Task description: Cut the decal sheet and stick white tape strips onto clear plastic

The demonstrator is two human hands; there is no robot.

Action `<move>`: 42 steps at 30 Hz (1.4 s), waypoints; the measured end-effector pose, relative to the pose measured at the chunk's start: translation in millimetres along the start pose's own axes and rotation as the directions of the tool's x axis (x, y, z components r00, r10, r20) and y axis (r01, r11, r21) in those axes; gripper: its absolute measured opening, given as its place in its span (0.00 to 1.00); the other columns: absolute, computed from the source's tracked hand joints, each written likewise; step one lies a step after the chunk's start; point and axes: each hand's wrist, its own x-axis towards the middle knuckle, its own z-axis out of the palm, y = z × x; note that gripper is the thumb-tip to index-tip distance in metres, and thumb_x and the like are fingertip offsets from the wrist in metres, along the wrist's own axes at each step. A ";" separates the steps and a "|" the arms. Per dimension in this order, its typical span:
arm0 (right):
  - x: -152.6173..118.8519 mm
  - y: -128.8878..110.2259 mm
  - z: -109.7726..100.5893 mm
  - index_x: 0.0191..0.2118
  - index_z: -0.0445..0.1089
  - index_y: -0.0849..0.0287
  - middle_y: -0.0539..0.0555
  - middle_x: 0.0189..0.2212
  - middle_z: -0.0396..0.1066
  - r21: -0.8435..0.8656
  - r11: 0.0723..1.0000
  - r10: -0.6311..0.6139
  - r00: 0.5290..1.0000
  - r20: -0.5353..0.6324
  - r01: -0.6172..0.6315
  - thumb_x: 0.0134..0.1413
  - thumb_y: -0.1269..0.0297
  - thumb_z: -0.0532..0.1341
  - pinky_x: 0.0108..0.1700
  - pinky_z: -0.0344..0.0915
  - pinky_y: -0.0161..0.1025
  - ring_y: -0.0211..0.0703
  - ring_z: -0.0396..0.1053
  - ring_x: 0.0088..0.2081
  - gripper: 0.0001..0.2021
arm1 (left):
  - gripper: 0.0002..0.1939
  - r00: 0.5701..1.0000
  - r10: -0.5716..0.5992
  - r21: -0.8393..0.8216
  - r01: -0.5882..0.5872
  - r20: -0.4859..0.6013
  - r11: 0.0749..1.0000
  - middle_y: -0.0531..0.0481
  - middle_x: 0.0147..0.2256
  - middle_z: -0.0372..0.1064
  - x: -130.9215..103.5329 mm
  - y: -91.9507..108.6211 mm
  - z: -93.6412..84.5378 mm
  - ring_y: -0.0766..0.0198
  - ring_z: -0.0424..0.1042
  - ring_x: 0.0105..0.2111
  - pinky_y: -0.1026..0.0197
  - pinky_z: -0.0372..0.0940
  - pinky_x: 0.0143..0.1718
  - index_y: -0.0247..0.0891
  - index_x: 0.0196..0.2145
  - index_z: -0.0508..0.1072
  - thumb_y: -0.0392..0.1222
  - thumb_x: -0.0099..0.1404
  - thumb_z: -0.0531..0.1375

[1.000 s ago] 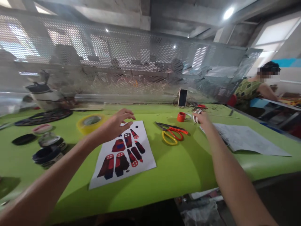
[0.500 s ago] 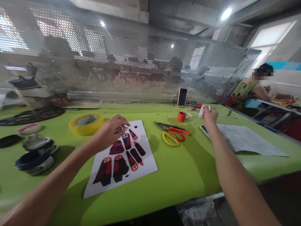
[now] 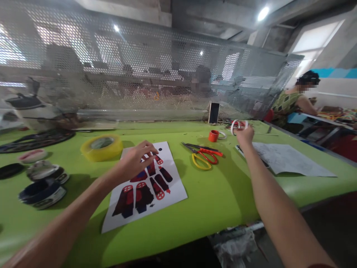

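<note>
My left hand (image 3: 139, 158), fingers apart and slightly bent, is over the upper part of a white sheet (image 3: 175, 186) printed with dark red and black shapes. My right hand (image 3: 245, 134) is closed on a white ring (image 3: 234, 127) at the back right of the green table. Between the hands lie scissors with a red and a yellow handle (image 3: 201, 162) and a dark-bladed red-handled tool (image 3: 213, 152). Just left of my right hand are a small red roll (image 3: 213, 136) and another white ring (image 3: 222, 136), both on the table.
Yellow tape (image 3: 102, 147) and open jars (image 3: 41, 193) stand at the left. A phone (image 3: 214, 113) leans near the perforated screen (image 3: 156, 74). Pale paper (image 3: 295, 160) partly covers a dark flat object at the right. A person (image 3: 295, 98) sits beyond the table.
The white ring in my right hand has turned and now shows its round opening. My right hand has shifted slightly left in view. My left hand has moved slightly right over the sheet.
</note>
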 end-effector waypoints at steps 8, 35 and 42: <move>-4.4 -49.1 -23.3 0.43 0.74 0.64 0.64 0.42 0.78 -0.015 0.996 -0.084 0.972 -0.220 0.083 0.53 0.62 0.67 0.47 0.71 0.53 0.53 0.76 0.39 0.13 | 0.13 0.996 -0.035 -0.103 0.027 -0.076 0.994 0.45 0.41 0.75 5.7 17.6 -7.1 0.60 0.76 0.37 0.58 0.72 0.39 0.39 0.41 0.75 0.49 0.70 0.56; -167.0 -183.9 3.2 0.37 0.76 0.56 0.53 0.32 0.76 0.616 0.724 -0.445 0.473 0.760 -0.310 0.57 0.52 0.69 0.40 0.70 0.41 0.43 0.73 0.35 0.12 | 0.07 0.977 -0.107 -0.474 0.007 -0.183 0.881 0.51 0.36 0.74 13.4 49.3 11.5 0.67 0.76 0.32 0.66 0.71 0.32 0.39 0.40 0.79 0.40 0.64 0.67; -157.5 -175.6 15.8 0.35 0.78 0.54 0.53 0.39 0.74 0.646 0.763 -0.524 0.621 0.583 0.037 0.49 0.68 0.70 0.46 0.67 0.44 0.47 0.71 0.44 0.06 | 0.06 0.919 -0.013 -0.237 -0.088 -0.394 0.968 0.52 0.32 0.72 14.3 41.5 21.3 0.70 0.71 0.29 0.66 0.67 0.31 0.39 0.38 0.82 0.33 0.64 0.66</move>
